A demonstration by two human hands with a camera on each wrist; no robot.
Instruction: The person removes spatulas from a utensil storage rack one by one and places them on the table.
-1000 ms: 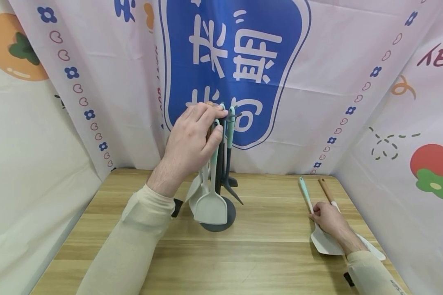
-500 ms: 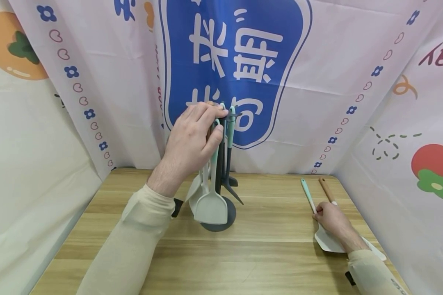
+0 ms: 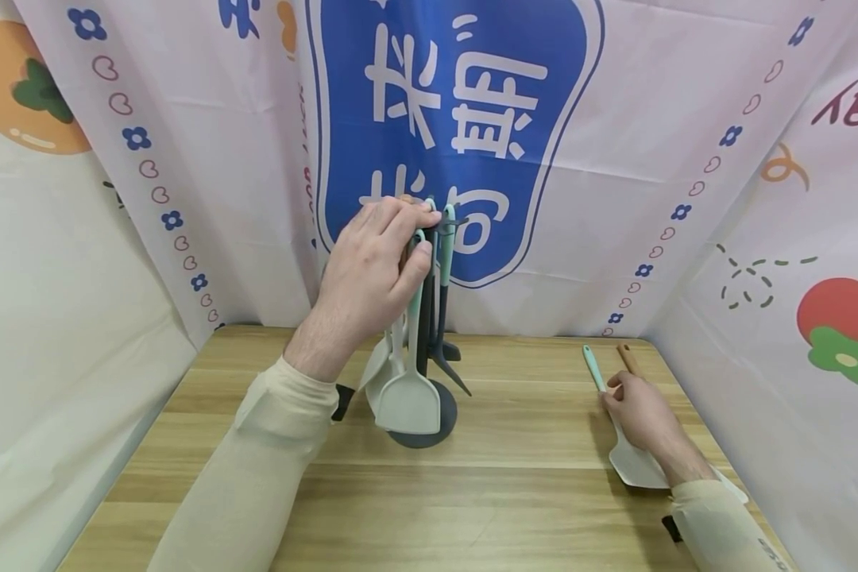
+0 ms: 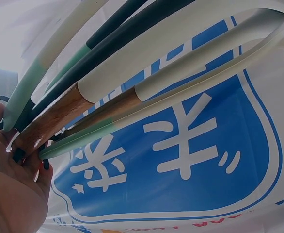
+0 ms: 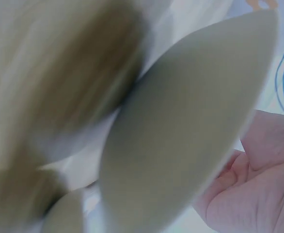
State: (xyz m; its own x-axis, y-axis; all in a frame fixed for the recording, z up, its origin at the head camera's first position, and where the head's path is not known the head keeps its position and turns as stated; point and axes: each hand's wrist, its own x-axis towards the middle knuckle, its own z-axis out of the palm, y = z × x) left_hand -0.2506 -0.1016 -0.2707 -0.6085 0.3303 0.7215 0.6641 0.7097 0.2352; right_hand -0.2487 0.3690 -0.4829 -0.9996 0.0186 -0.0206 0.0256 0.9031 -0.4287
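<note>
A blue panel on the back sheet bears big white characters, 来, 期 and 可 among them; small red lettering beside it shows "OOD". Upside-down red lettering on the right sheet ends "ay". Sleeve print is illegible.

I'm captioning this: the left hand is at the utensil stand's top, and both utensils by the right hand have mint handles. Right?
Only one of those has a mint handle; the head view shows a brown handle on the other. The left hand is at the top of the utensil stand.
</note>
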